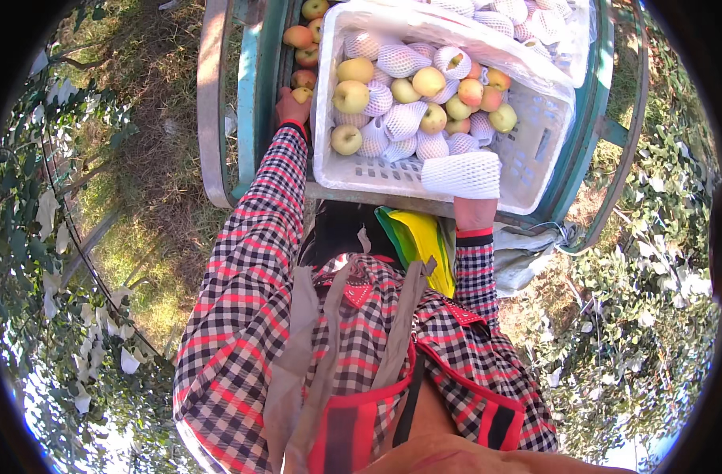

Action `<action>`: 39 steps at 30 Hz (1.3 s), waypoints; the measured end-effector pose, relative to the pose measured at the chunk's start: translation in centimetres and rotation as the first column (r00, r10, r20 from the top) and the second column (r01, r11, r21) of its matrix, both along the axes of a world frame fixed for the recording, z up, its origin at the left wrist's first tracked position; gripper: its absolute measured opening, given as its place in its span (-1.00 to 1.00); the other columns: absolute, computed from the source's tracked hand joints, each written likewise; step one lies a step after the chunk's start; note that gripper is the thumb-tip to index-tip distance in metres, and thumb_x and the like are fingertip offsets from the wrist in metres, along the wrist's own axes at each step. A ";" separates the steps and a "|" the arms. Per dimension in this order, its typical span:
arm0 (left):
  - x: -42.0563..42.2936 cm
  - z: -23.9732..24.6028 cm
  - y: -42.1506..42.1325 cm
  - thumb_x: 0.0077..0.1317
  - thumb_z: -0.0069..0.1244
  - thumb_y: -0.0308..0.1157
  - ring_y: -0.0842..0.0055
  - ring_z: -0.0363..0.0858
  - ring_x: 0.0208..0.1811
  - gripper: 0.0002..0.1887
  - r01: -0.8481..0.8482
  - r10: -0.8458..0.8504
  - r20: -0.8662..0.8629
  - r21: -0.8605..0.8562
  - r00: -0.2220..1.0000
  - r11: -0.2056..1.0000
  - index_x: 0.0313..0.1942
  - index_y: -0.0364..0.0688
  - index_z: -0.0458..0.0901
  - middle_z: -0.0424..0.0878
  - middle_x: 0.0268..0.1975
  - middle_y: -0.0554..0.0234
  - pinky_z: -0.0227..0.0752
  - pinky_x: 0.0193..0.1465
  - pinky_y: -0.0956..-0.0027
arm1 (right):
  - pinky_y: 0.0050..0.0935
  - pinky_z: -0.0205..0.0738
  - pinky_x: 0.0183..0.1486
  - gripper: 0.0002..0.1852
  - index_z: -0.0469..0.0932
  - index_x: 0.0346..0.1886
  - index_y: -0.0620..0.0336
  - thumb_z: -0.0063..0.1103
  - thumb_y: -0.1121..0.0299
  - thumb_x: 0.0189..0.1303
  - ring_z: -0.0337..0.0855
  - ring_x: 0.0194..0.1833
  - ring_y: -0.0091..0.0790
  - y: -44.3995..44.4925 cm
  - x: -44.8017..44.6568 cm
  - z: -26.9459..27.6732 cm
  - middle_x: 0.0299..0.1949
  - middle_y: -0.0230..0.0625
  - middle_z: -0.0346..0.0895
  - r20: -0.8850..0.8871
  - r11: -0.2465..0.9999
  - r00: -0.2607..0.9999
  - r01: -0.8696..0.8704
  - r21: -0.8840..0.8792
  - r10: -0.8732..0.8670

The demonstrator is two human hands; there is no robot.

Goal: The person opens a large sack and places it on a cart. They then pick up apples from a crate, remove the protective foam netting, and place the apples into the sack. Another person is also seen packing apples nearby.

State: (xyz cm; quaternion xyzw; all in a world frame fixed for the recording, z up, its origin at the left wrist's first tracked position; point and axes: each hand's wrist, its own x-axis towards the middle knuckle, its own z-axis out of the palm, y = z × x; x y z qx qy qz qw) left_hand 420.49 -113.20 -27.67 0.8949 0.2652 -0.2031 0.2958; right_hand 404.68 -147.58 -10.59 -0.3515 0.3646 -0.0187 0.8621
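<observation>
My left hand is at the left side of the cart, its fingers around a yellow-red apple beside a row of loose apples. Over my right hand lies a white foam net sleeve, which hides the fingers at the near rim of the white plastic crate. Inside that crate are several bare apples and several apples in foam nets. Whether my right hand holds anything beneath the sleeve cannot be seen.
A second white crate with netted apples stands behind the first. Both sit on a teal metal cart with curved side rails. A grey-white sack hangs at its near right corner. Leafy branches flank both sides.
</observation>
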 end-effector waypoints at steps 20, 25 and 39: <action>-5.0 22.3 -13.9 0.04 0.30 -0.25 0.22 0.65 -0.23 -0.63 0.859 -0.666 0.600 -0.072 0.443 0.507 -0.20 -0.25 0.63 0.68 -0.24 0.04 0.53 -0.19 0.21 | -0.21 0.46 -0.40 -0.74 0.58 -0.45 0.28 0.22 0.22 0.12 0.61 -0.48 -0.07 3.3 6.0 0.6 -0.53 -0.10 0.57 -0.348 0.129 0.854 -0.424 -0.897 0.386; -5.6 16.5 -13.9 -0.03 0.35 -0.10 0.28 0.61 -0.42 -0.58 0.778 -0.700 0.339 -0.246 0.628 0.578 -0.40 -0.28 0.63 0.64 -0.43 0.05 0.50 -0.33 0.22 | -0.26 0.42 -0.44 -0.71 0.60 -0.46 0.26 0.25 0.19 0.13 0.60 -0.53 -0.26 4.0 7.3 -1.1 -0.58 -0.13 0.56 -0.315 0.243 0.768 -0.513 -0.823 0.557; -4.7 13.6 -8.9 0.30 -0.04 -0.59 0.46 0.63 0.00 -0.64 -0.474 0.067 -0.470 -0.878 0.880 0.059 0.12 -0.24 0.47 0.63 0.04 0.23 0.61 -0.10 0.30 | -0.20 0.49 0.08 -0.12 0.49 0.05 0.37 0.47 -0.21 -0.19 0.64 -0.03 -0.05 2.1 15.9 -11.8 -0.07 -0.03 0.62 -0.597 0.050 0.754 -0.631 -0.774 0.273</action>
